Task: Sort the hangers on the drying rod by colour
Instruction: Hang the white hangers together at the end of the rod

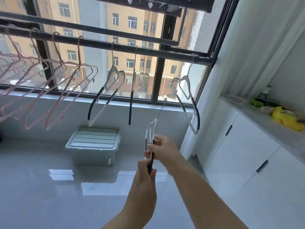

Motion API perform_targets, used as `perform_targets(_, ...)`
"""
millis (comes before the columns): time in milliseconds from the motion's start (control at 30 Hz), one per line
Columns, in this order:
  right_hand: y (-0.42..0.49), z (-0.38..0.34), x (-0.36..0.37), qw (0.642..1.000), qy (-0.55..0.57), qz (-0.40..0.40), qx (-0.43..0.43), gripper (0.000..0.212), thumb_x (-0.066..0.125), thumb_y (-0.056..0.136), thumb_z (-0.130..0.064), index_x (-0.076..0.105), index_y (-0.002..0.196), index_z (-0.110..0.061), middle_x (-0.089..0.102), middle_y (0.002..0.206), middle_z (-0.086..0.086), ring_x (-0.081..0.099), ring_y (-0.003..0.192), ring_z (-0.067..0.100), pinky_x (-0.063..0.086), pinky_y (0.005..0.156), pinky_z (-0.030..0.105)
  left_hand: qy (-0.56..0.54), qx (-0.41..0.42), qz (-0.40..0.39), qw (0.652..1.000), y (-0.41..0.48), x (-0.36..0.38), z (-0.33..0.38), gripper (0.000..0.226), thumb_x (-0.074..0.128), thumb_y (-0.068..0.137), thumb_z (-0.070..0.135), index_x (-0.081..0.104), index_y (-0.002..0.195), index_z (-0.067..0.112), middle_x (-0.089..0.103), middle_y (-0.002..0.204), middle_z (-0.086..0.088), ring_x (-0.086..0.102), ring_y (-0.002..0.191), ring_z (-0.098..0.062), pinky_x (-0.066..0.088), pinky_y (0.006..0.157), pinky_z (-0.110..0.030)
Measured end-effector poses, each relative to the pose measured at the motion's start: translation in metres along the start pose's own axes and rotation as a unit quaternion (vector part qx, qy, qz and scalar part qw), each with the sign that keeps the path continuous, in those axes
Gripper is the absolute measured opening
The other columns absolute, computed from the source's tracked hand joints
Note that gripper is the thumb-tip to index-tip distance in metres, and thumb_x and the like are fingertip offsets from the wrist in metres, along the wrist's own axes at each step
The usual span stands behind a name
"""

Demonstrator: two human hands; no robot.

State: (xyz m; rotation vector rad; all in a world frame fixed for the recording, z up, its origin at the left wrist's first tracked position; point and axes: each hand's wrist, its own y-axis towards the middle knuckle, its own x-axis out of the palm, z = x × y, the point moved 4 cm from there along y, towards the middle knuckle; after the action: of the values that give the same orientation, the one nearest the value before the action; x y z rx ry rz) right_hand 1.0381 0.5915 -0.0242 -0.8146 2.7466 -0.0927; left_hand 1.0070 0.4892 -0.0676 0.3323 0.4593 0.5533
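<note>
Inspector: Left hand (146, 173)?
Operator: I see fingers curled round hanger (151, 162), below rod (99, 44), off it.
Inspector: Right hand (162, 149)?
Operator: Fingers pinch same hanger. Pink hangers (78, 52) hang on rod, left.

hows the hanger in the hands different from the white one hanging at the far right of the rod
The held hanger is off the drying rod, gripped by the left hand and right hand. The far-right hanger hangs from the rod by its hook. The held hanger is seen nearly edge-on, with its hook tilted up toward the window, while the far-right hanger shows more of its triangle. Both are white with black sleeves.
</note>
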Motion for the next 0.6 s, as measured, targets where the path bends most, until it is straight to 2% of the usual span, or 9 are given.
perform_targets(33, 0.0, -0.004, -0.002, 1.0, 0.0, 0.015, -0.017, 0.018, 0.05, 0.086, 0.002, 0.052, 0.103, 0.008, 0.05, 0.08, 0.006, 0.061, 0.054, 0.009, 0.055, 0.055, 0.021, 0.001, 0.008, -0.014, 1.0, 0.003, 0.002, 0.001, 0.039, 0.036, 0.092, 0.009, 0.028, 0.095, 0.047, 0.05, 0.105, 0.015, 0.05, 0.098, 0.001, 0.037, 0.078, -0.005)
perform_targets(100, 0.003, -0.017, -0.007, 0.998, 0.001, 0.037, -0.053, 0.026, 0.048, 0.086, 0.004, 0.055, 0.11, 0.0, 0.051, 0.081, 0.001, 0.06, 0.053, 0.009, 0.052, 0.052, 0.018, 0.002, 0.016, -0.028, 0.999, 0.009, 0.0, 0.003, 0.039, 0.036, 0.093, 0.015, 0.026, 0.096, 0.053, 0.051, 0.102, 0.007, 0.049, 0.093, -0.005, 0.038, 0.077, -0.012)
perform_targets(167, 0.006, -0.034, -0.013, 0.994, -0.02, 0.062, -0.093, 0.031, 0.048, 0.086, 0.004, 0.055, 0.111, -0.013, 0.053, 0.08, -0.003, 0.059, 0.052, 0.007, 0.05, 0.052, 0.016, -0.007, 0.05, -0.026, 0.998, 0.019, -0.004, 0.013, 0.039, 0.037, 0.094, 0.016, 0.027, 0.102, 0.053, 0.051, 0.1, 0.008, 0.049, 0.094, -0.004, 0.039, 0.082, -0.01)
perform_targets(233, 0.012, -0.054, -0.017, 0.985, -0.067, 0.092, -0.133, 0.027, 0.048, 0.087, 0.0, 0.058, 0.11, -0.01, 0.055, 0.076, -0.001, 0.057, 0.056, 0.011, 0.05, 0.053, 0.019, -0.024, 0.094, -0.029, 0.995, 0.033, -0.007, 0.03, 0.036, 0.04, 0.093, 0.011, 0.031, 0.114, 0.038, 0.054, 0.104, 0.007, 0.052, 0.098, -0.004, 0.041, 0.086, -0.013)
perform_targets(333, 0.021, -0.081, -0.023, 0.961, -0.142, 0.143, -0.189, 0.016, 0.043, 0.089, -0.003, 0.059, 0.091, -0.004, 0.05, 0.067, 0.005, 0.048, 0.064, 0.021, 0.042, 0.061, 0.033, -0.067, 0.105, -0.041, 0.991, 0.06, -0.008, 0.05, 0.027, 0.045, 0.091, 0.004, 0.036, 0.116, 0.009, 0.057, 0.097, 0.007, 0.056, 0.092, -0.007, 0.044, 0.083, -0.018)
perform_targets(400, 0.026, -0.094, -0.028, 0.95, -0.157, 0.17, -0.208, 0.016, 0.041, 0.089, -0.003, 0.057, 0.088, -0.005, 0.047, 0.065, 0.002, 0.044, 0.065, 0.021, 0.036, 0.061, 0.03, -0.076, 0.105, -0.038, 0.991, 0.074, -0.008, 0.058, 0.027, 0.046, 0.09, 0.002, 0.036, 0.115, 0.003, 0.055, 0.09, 0.01, 0.055, 0.087, -0.007, 0.043, 0.081, -0.019)
perform_targets(533, 0.035, -0.114, -0.042, 0.94, -0.164, 0.199, -0.223, 0.029, 0.039, 0.089, 0.0, 0.057, 0.111, -0.003, 0.06, 0.091, 0.009, 0.052, 0.082, 0.02, 0.04, 0.071, 0.028, -0.039, 0.097, -0.068, 0.992, 0.09, -0.005, 0.061, 0.043, 0.049, 0.089, 0.006, 0.032, 0.128, 0.011, 0.056, 0.101, 0.008, 0.054, 0.102, -0.007, 0.04, 0.091, -0.018)
perform_targets(600, 0.046, -0.118, -0.049, 0.944, -0.155, 0.198, -0.213, 0.025, 0.038, 0.087, 0.001, 0.058, 0.103, 0.003, 0.058, 0.082, 0.013, 0.049, 0.072, 0.022, 0.041, 0.066, 0.033, -0.027, 0.097, -0.08, 0.992, 0.098, -0.002, 0.06, 0.047, 0.049, 0.089, 0.004, 0.031, 0.131, 0.014, 0.056, 0.103, 0.01, 0.054, 0.105, -0.01, 0.038, 0.095, -0.017)
